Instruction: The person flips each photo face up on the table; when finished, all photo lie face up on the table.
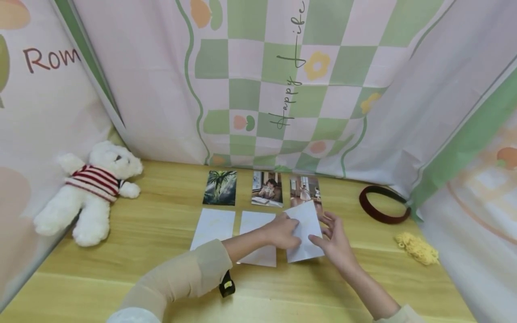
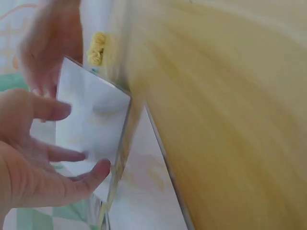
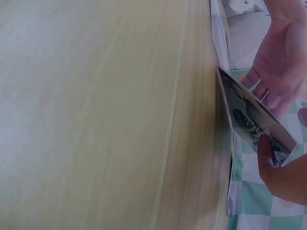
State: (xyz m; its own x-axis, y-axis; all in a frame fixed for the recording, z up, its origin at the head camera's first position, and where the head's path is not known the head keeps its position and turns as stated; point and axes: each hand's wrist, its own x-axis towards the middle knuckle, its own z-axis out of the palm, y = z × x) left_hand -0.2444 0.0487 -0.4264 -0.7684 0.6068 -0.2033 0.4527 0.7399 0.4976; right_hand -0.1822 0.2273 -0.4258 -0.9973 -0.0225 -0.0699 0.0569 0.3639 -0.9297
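Right hand (image 1: 337,244) pinches tilted card (image 1: 308,220), just right of middle white card (image 1: 260,255); left hand (image 1: 282,231) grips nothing, loose fingers at its white face. Looks like a lift-or-turn step; next move calls for a steady edge pinch.

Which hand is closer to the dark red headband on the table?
Right. The right hand is at the right edge of the tilted white card, left of the headband; the left hand is farther left, at that card's left part.
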